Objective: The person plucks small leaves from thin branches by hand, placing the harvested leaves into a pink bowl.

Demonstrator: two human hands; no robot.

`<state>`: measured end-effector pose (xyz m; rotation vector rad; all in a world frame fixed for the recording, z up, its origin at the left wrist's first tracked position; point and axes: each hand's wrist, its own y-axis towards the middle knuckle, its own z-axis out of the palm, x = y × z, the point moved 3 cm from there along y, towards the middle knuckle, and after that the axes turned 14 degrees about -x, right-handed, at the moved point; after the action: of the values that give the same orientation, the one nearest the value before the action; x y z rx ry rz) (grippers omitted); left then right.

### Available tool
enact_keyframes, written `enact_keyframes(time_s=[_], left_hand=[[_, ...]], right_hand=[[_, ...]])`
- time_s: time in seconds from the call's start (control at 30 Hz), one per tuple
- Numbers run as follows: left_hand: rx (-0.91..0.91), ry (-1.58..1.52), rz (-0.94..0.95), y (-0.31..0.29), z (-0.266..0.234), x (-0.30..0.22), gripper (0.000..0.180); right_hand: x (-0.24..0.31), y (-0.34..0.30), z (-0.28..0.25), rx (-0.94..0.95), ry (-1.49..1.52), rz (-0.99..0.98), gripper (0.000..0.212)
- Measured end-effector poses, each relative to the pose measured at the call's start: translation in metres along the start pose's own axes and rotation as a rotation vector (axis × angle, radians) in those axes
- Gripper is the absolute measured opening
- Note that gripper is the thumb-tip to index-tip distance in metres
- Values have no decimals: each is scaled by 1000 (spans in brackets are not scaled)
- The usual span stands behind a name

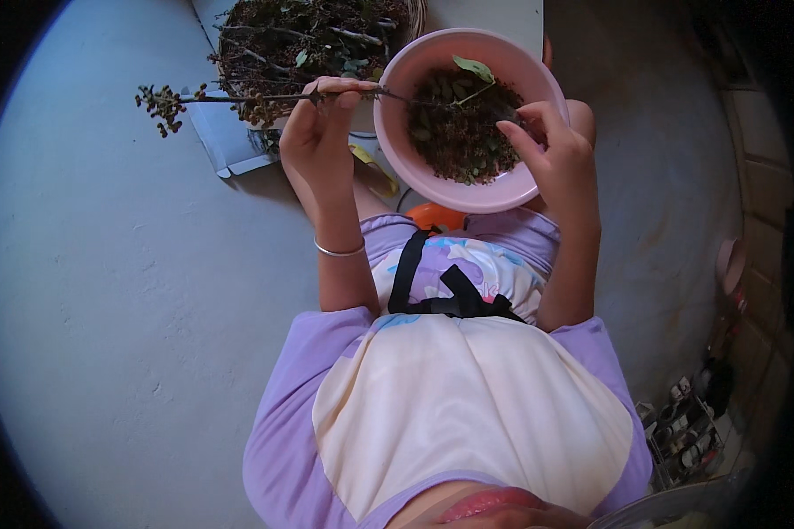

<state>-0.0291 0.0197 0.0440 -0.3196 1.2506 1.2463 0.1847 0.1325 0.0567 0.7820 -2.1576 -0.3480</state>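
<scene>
My left hand (319, 123) pinches a thin dark twig (238, 98) that runs sideways, with a cluster of small dried berries (161, 104) at its far left end. The twig's other end reaches over a pink bowl (397, 132) resting on my lap. Dark plucked berries and a few green leaves (457, 123) fill that bowl. My right hand (551, 141) hovers over the bowl's right side, its fingers pinched on the twig's tip among the berries.
A heap of dry branches (313, 40) lies on a white cardboard sheet (229, 145) ahead of me on the grey concrete floor (123, 291). An orange object (434, 215) peeks from under the bowl. Clutter sits by the wall at lower right (684, 423).
</scene>
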Motion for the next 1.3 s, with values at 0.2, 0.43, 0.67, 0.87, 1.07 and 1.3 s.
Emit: enact_keyframes(time_s=[0.2, 0.43, 0.67, 0.87, 1.07, 1.3], left_hand=[[-9, -48, 32, 1, -5, 2, 6], [5, 134, 33, 5, -15, 6, 1], [27, 132, 177, 14, -34, 12, 3], [91, 318, 277, 28, -34, -1, 5], [212, 410, 200, 36, -28, 20, 6], [383, 396, 76, 46, -18, 27, 10]], right_hand=[[-7, 3, -1, 22, 217, 120, 26], [-33, -7, 24, 291, 775, 428, 26], [-18, -47, 50, 628, 778, 418, 21], [-47, -144, 120, 776, 34, -94, 22], [-66, -196, 189, 1037, -177, 44, 28], [-102, -199, 216, 853, -46, 17, 24]])
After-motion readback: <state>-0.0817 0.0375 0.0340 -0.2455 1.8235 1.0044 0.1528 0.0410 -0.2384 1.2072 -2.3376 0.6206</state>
